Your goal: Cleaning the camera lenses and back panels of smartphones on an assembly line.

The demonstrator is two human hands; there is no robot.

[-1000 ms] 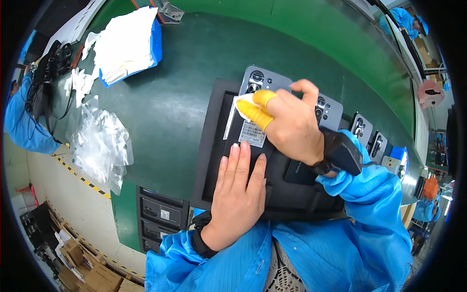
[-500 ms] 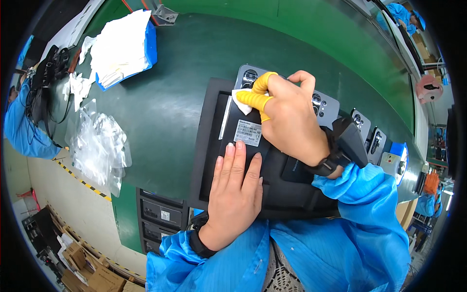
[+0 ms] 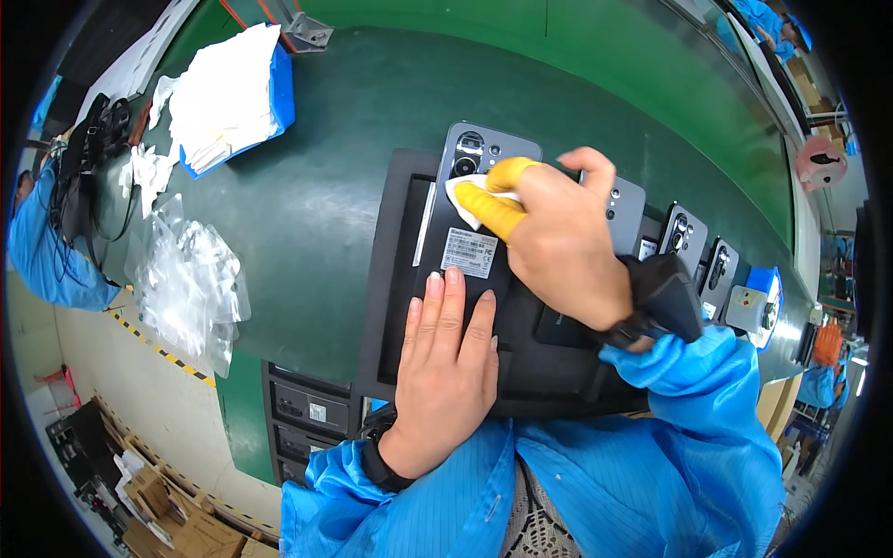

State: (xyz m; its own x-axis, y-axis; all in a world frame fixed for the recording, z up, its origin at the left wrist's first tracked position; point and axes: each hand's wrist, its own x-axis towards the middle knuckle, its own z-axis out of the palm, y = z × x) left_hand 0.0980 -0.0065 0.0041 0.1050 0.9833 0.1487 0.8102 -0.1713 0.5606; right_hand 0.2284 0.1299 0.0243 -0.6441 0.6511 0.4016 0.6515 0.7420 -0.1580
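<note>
Cloth [image 3: 457, 196] sits pinched in right hand [image 3: 565, 244] against phone [image 3: 468, 252] back. Left hand [image 3: 445, 377] lies flat, unclenched, on phone's lower part.

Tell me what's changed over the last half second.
The right hand has slid the white wipe slightly to the right and a little down across the back of the phone, toward its label. Nothing was picked up or let go: its fingers still pinch the wipe, and the left hand stays flat just below the label.
</note>
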